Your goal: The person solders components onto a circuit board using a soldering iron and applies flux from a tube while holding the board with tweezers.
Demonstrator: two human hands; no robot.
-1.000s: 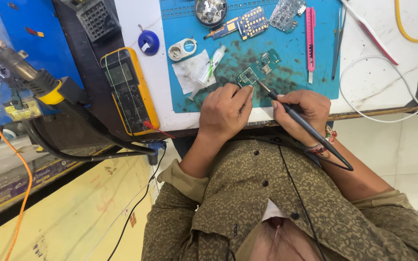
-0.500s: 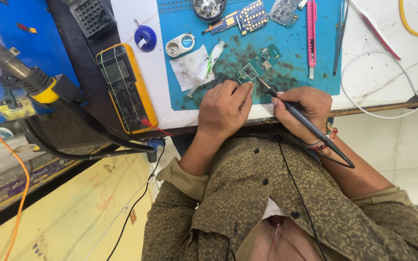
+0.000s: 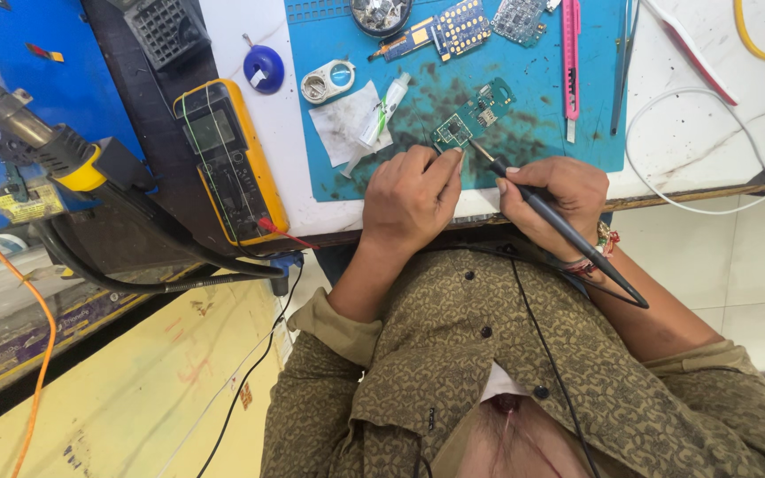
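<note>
White marble-patterned surface [image 3: 692, 133], carrying a teal rubber work mat [image 3: 542, 115]. On the mat, near its front edge: small green circuit board [image 3: 471, 115]. My left hand [image 3: 409, 199] rests on the mat just in front of the board, fingers [image 3: 449, 164] together, tips touching its near corner. My right hand [image 3: 546, 199], just right of the left, fingers clamped around a black pen-shaped soldering iron [image 3: 560, 221], tip at the board. Left of the mat: yellow-cased multimeter [image 3: 227, 159]. On the mat's right part: pink utility knife [image 3: 570, 53].
</note>
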